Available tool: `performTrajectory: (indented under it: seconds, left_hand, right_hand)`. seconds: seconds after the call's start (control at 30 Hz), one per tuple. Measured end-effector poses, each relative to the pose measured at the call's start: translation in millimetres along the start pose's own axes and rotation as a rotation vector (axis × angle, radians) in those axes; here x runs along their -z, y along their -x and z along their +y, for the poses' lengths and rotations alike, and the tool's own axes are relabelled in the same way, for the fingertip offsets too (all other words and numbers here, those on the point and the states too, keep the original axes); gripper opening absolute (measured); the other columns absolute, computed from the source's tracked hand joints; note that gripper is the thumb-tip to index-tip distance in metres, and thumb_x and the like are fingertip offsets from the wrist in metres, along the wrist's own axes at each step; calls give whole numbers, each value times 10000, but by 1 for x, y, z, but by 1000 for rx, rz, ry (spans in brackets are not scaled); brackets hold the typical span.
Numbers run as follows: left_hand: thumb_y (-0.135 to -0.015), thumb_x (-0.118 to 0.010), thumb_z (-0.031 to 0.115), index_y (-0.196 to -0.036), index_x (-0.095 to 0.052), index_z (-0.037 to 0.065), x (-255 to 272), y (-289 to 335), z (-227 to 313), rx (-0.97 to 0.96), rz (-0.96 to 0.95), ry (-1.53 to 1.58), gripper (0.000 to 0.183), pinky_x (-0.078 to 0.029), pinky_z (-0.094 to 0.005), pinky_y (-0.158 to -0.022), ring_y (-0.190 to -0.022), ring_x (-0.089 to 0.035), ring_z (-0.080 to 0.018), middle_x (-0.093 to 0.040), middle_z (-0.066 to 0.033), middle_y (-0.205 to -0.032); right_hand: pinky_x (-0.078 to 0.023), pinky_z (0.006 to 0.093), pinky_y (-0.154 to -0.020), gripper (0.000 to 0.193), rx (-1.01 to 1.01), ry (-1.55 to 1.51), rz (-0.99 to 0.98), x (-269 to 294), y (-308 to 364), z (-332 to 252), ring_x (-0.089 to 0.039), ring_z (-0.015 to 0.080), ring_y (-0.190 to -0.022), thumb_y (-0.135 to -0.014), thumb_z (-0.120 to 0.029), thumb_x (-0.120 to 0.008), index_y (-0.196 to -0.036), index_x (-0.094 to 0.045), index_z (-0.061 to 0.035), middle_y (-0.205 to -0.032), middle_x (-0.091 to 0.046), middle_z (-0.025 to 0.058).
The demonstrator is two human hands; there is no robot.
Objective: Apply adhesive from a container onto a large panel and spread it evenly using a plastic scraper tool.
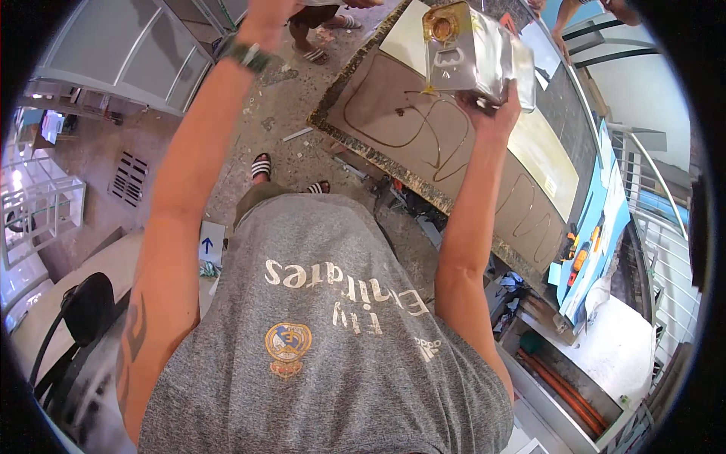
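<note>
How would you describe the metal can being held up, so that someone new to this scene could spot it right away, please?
Start at the big brown board marked with looping lines of glue, lying on the workbench near the top of the view. Just above it, the right hand grips a rectangular metal can, tilted over the board. Nothing else nearby is shiny silver, and its round opening is ringed with amber glue.

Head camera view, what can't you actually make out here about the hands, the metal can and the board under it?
- Left hand: cut off by the top edge; fingers and any grip unseen.
- Right hand: palm presses the metal can from below; fingertips hidden behind it.
- Can's contents: only the yellowish, smeared opening shows.
- Board: far end covered by the can and bent by the lens.
- Another person's feet: body cut off above.
</note>
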State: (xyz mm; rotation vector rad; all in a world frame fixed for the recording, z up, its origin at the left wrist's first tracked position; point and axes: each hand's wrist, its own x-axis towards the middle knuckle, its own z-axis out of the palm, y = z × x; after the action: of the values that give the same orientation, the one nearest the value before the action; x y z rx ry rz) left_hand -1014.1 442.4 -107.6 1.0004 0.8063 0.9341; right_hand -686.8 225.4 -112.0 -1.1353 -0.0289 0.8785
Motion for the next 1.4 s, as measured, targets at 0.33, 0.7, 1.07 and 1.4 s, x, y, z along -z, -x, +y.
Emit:
performTrajectory:
  seconds: [0.33, 0.7, 1.07, 1.4]
  left_hand:
    - [-886, -778, 230, -1110, -724, 30, 270, 137, -182, 138, 662, -495, 305, -426, -223, -556, -649, -569, -80, -681, -2, -829]
    - [-815, -773, 318, -1115, -743, -29, 346, 270, -273, 454, 879, -783, 460, -532, -337, -873, -942, -687, -268, -750, -156, -1018]
    - [-840, -757, 270, -1138, -704, -7, 336, 259, -278, 426, 712, -658, 410, -486, -294, -695, -780, -646, -203, -712, -116, -925]
    - [-846, -753, 220, -1141, -677, -9, 334, 268, -278, 434, 736, -528, 382, -471, -262, -580, -673, -618, -165, -692, -107, -882]
  right_hand:
    - [-550, 578, -811, 425, -41, -278, 108, -33, -18, -1, -496, 246, -830, -967, -381, -686, -1126, -478, -47, -1012, -447, 147]
    - [-551, 521, -778, 444, -98, -163, -50, -77, -37, 2, -494, 240, -861, -951, -371, -685, -1135, -497, -14, -1019, -451, 158]
    - [-547, 483, -748, 466, -79, -194, 9, -91, -63, 4, -561, 304, -910, -893, -377, -718, -1110, -544, -3, -1096, -492, 238]
    - [-557, 585, -916, 509, -187, -125, -273, -119, -104, 11, -561, 339, -1065, -905, -300, -732, -1241, -564, 43, -1251, -535, 237]
